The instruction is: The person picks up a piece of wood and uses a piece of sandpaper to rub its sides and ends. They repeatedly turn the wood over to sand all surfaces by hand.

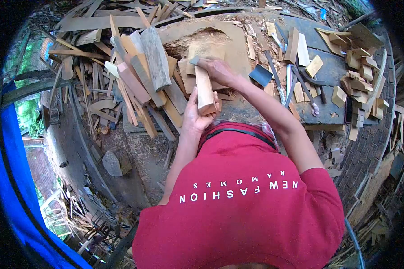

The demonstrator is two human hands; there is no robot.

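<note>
A pale wooden block [204, 92], long and squared, points away from my body over the bench. Its near end rests in my left hand [198, 114], whose fingers and thumb wrap round it from below. My right hand [217, 71] is closed at the block's far end, on a small grey piece of sandpaper [194, 60] that sticks out past the fingers. Beneath that far end lies a flat wooden board [208, 48] on the dusty worktop. A dark square sheet [260, 75], like sandpaper, lies right of my right forearm.
Long offcuts, including a grey plank [155, 58], lean in a heap on the left. Small wooden blocks [361, 85] are piled at the right. A curved-blade tool [307, 78] and a wooden bar [292, 45] lie on the bench [296, 22]. A log stump [116, 162] stands lower left.
</note>
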